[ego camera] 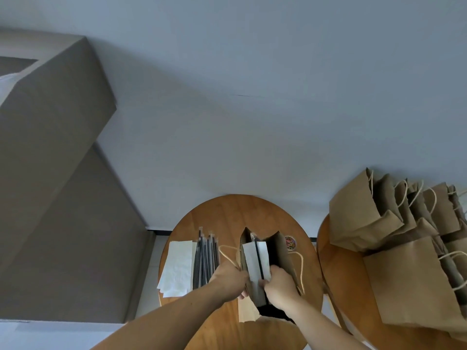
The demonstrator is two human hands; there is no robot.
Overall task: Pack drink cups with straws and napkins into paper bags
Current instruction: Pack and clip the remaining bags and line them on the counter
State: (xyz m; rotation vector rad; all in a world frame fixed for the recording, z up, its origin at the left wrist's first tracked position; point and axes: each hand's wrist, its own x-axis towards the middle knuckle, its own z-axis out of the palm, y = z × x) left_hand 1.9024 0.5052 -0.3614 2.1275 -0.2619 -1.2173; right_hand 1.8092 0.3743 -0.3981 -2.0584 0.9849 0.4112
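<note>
Left hand (230,280) grips the paper bag (280,251) by its rim to keep it open; right hand (279,286) pinches napkin (252,261) and straw (259,258) inside.

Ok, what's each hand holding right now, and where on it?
Left hand grips the open paper bag by the rim's left side; right hand pinches a napkin and straw at their near ends.

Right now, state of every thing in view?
paper bag, upright, mouth open.
napkin, in bag mouth.
straw, against napkin, going in too.
left hand, grips bag rim.
right hand, pinches napkin and straw.
napkin stack, flat on round table.
wrapped straws, lying beside stack.
other bags, crowded on right table, contents hidden.
</note>
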